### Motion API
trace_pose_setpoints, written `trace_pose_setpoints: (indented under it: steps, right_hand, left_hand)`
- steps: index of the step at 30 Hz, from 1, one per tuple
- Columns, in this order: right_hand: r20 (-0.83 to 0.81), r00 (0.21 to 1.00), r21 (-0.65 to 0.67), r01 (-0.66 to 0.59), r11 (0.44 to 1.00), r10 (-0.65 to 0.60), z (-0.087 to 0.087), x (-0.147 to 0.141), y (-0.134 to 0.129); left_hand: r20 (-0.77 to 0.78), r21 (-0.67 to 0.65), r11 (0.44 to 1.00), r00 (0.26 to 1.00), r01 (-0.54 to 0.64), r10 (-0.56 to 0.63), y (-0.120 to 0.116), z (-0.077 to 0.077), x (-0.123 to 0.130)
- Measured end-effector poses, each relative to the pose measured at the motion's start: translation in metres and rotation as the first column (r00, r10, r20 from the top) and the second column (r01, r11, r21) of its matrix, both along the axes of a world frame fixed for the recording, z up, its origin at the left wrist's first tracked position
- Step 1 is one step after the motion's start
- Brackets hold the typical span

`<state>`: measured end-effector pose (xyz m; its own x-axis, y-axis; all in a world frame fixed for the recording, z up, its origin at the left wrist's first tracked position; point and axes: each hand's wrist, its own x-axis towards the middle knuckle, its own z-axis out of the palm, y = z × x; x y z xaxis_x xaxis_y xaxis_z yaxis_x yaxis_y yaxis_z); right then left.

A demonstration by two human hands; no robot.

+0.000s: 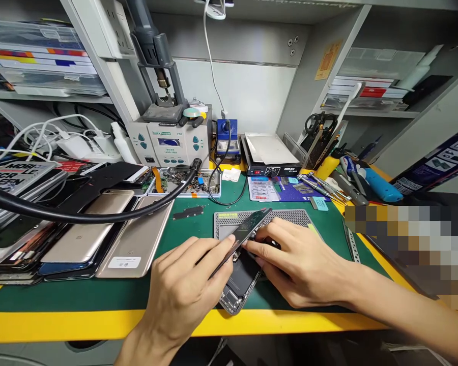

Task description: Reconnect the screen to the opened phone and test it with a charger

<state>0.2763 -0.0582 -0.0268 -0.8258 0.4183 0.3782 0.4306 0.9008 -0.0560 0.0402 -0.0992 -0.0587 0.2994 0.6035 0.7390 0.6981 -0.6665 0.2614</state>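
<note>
My left hand [193, 277] grips a dark phone screen [248, 229] by its edge, thumb below and fingers on top, and tilts it up. Beneath it lies an opened phone body [242, 279], with a black battery and small inner parts showing. My right hand [295, 259] is closed at the upper part of the phone body, fingertips pinched together between screen and body. Whatever those fingertips hold or press is hidden. A grey perforated work pad [297, 217] lies under the phone.
Several phones [87, 236] are piled on the left. Behind stand a soldering station [171, 142], a parts tray [168, 183] and a heating plate [273, 157]. A black hose [99, 217] arches across the left. Screwdrivers [326, 188] and tweezers [351, 241] lie on the right.
</note>
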Motion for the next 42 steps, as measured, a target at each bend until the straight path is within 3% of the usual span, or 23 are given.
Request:
trace_pose_setpoints:
  steps: [12,21,27,35,42]
  right_hand:
    - [0.113,0.993,0.048,0.014,0.999,-0.019,-0.0013,0.0005,0.0002]
    - [0.055,0.997,0.124,0.047,0.991,-0.055,-0.0022,-0.0036,-0.0078]
    - [0.089,0.994,0.093,0.055,0.994,-0.064,-0.0057,-0.0025,-0.005]
    - [0.079,0.996,0.071,0.037,0.997,-0.042,-0.0046,-0.0041,-0.0065]
    - [0.116,0.992,0.034,0.04,0.999,-0.043,-0.0057,-0.0024,-0.0051]
  left_hand:
    - [-0.025,0.0,1.0,1.0,0.01,-0.01,-0.0022,0.0015,-0.0012]
    - [0.011,0.041,0.999,1.0,-0.016,0.015,0.0027,0.0064,0.0037]
    - [0.075,-0.016,1.0,0.997,0.005,-0.004,0.0039,0.0049,0.0047]
    - [0.003,-0.001,1.0,1.0,-0.001,0.001,0.003,0.0032,0.0036]
    - [0.039,-0.021,1.0,0.999,0.019,-0.018,0.0021,0.0037,0.0017]
